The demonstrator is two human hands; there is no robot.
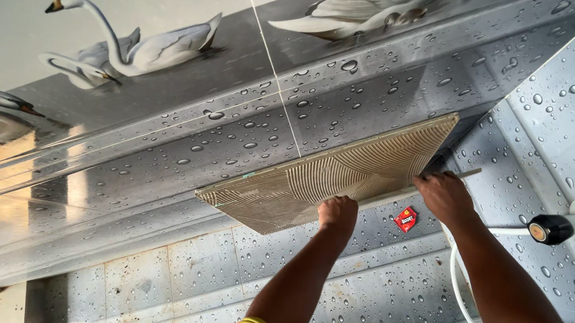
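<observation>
Both hands grip tile [330, 170] w/ combed adhesive: left hand [337, 215] on lower edge, right hand [446, 197] at right corner, near wall [156, 160].

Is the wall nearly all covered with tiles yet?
Mostly. The swan tiles and droplet tiles are already up. Right now the left hand and right hand hold a tile with combed adhesive on its back, tilted against the wall. That tile is not yet pressed flat.
</observation>
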